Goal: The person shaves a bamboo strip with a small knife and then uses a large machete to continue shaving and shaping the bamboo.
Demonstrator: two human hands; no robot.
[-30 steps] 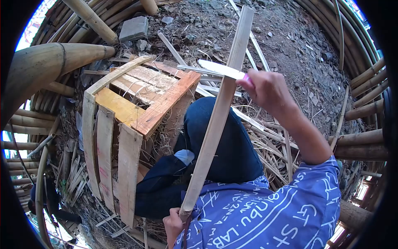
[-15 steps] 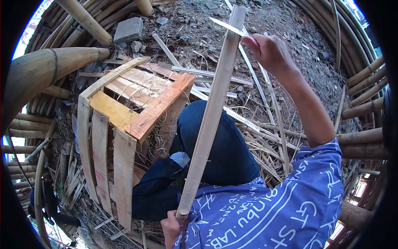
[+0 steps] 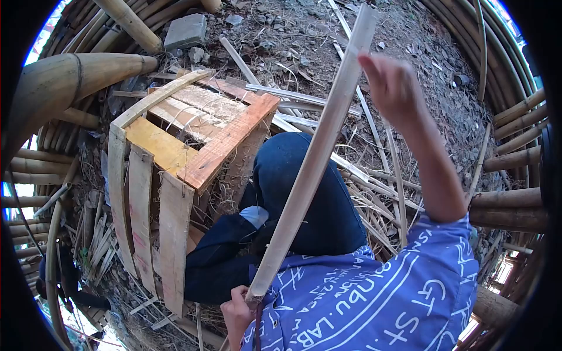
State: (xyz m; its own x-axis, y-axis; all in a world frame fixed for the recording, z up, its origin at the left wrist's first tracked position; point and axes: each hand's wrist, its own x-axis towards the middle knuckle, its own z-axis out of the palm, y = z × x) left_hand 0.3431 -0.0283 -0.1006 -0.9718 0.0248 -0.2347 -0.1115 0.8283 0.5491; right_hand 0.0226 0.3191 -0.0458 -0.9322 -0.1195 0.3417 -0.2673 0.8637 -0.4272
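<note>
A long pale bamboo slat (image 3: 315,158) slants across the view, from near my waist up past my bent knee. My left hand (image 3: 236,311) is closed around its lower end, against my shirt. Close to the slat's upper part, on its right side, is my right hand (image 3: 391,85), blurred by motion. Its fingers are curled as in the grip on the knife seen half a second ago. The knife's blade does not show now.
A wooden crate (image 3: 228,146) with slatted sides stands left of my knee. Loose bamboo strips (image 3: 392,175) and shavings litter the rubble ground. A concrete block (image 3: 185,31) lies at the back left. Bamboo poles (image 3: 111,75) surround the spot.
The slat's upper end has swung right. My right hand has moved slightly right and down, and the knife blade that crossed the slat is out of sight. My left hand keeps its hold.
</note>
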